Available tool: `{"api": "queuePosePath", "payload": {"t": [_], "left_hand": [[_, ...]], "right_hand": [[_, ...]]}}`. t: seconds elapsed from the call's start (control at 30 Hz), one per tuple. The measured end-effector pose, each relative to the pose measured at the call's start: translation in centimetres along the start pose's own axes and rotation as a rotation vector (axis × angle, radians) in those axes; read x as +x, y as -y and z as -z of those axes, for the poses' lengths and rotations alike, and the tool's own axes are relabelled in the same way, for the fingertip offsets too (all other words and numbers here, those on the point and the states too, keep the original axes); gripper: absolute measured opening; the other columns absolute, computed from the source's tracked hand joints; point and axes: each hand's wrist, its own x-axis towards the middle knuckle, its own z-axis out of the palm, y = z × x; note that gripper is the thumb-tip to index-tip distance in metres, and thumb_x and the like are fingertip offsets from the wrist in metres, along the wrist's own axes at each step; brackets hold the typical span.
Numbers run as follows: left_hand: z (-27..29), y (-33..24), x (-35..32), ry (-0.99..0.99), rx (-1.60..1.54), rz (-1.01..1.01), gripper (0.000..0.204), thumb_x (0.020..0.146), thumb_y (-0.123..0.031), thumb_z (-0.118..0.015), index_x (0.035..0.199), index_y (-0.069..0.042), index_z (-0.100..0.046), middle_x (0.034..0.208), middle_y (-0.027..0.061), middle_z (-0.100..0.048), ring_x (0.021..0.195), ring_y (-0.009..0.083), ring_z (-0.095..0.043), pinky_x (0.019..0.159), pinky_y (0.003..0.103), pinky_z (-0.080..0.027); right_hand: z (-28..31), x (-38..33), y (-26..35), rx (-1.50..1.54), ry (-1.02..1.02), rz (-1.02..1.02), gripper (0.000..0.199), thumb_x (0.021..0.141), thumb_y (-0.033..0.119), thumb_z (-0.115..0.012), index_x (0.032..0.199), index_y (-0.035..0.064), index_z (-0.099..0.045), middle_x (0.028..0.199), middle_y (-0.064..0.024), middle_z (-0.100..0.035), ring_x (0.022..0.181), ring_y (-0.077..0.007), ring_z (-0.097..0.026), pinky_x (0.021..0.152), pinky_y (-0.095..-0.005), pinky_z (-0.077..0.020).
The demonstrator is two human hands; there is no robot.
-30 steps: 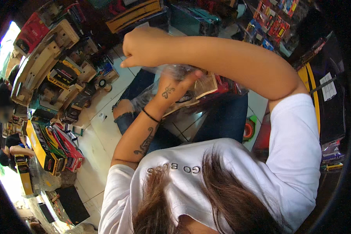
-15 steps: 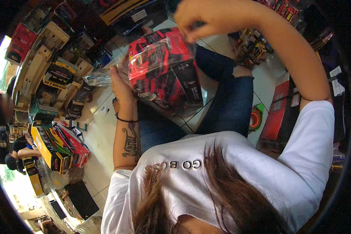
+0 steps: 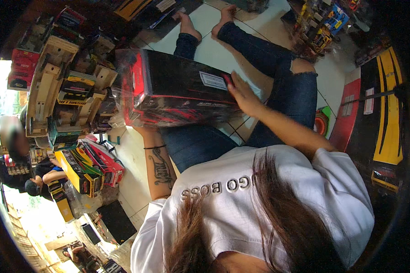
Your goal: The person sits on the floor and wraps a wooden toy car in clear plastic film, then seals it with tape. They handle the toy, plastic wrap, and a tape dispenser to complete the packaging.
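White floor tiles (image 3: 132, 157) lie around the person's jeans (image 3: 291, 104), and above them, toward the left, is a plastic-wrapped black-and-red box (image 3: 177, 86). It hides most of the left hand (image 3: 146, 131), so I cannot tell how far that grip closes; the right hand (image 3: 245, 97), its grip loose and fingers extended, lies at the box's right end

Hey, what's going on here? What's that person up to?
A person is handling a large black and red box in clear plastic, held above their lap. Their left hand is mostly hidden by the box, at its near left corner. The right hand is at the box's right end, fingers extended rather than curled. A yellow box and a red box sit off to the left.
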Motion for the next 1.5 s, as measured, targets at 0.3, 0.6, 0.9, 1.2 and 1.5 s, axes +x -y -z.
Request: {"api": "queuePosePath", "payload": {"t": [0.3, 0.6, 0.9, 1.2, 1.5], "left_hand": [[-0.4, -8.1, -0.1, -0.161, -0.691, 0.727, 0.057, 0.094, -0.044, -0.047, 0.134, -0.006, -0.04, 0.123, 0.0157, -0.052, 0.109, 0.0222, -0.053, 0.088, 0.034, -0.049], [-2.6, -23.3, -0.5, -0.091, -0.893, 0.574, 0.063, 0.1, -0.044, -0.025, 0.12, 0.008, -0.055, 0.123, 0.0168, -0.057, 0.113, 0.0247, -0.054, 0.1, 0.037, -0.039], [-5.4, -24.4, -0.9, -0.068, -0.706, 0.132, 0.068, 0.1, -0.046, -0.021, 0.119, 0.009, -0.055, 0.122, 0.0184, -0.059, 0.117, 0.0257, -0.053, 0.112, 0.042, -0.022], [-5.4, -24.3, -0.7, -0.061, -0.713, 0.152, 0.067, 0.1, -0.047, -0.026, 0.125, 0.01, -0.049, 0.126, 0.0208, -0.054, 0.116, 0.0274, -0.053, 0.1, 0.037, -0.04], [0.0, -23.6, 0.3, -0.505, -0.14, -0.53, 0.088, 0.086, -0.065, -0.041, 0.143, -0.001, -0.025, 0.147, 0.0184, -0.029, 0.139, 0.0312, -0.016, 0.113, 0.049, -0.012]], "right_hand": [[1.5, 0.5, 7.2, 0.401, 0.018, 0.116, 0.072, 0.098, 0.048, -0.025, 0.144, -0.0078, -0.015, 0.15, -0.0253, -0.016, 0.142, -0.0327, -0.014, 0.115, -0.0373, -0.0101], [15.8, -2.0, 15.0, 0.192, 0.097, 0.446, 0.078, 0.085, 0.057, -0.053, 0.136, 0.0001, -0.035, 0.138, -0.0165, -0.039, 0.127, -0.0235, -0.037, 0.104, -0.0345, -0.0265], [20.9, 2.4, 17.8, -0.575, -0.082, 0.468, 0.02, 0.088, 0.019, -0.062, 0.077, 0.0023, -0.059, 0.052, -0.0018, -0.052, 0.048, -0.0081, -0.05, 0.046, -0.0261, -0.0382], [18.5, 1.4, 23.3, -1.015, 0.142, 1.089, 0.023, 0.081, 0.018, -0.06, 0.1, 0.0048, -0.058, 0.105, -0.0132, -0.057, 0.086, -0.0245, -0.058, 0.082, -0.0409, -0.0405], [18.0, 5.6, 24.4, -1.171, 0.224, 1.222, 0.015, 0.078, 0.022, -0.061, 0.072, 0.0088, -0.06, 0.077, -0.0054, -0.061, 0.081, -0.0233, -0.059, 0.074, -0.0355, -0.0423]]}}
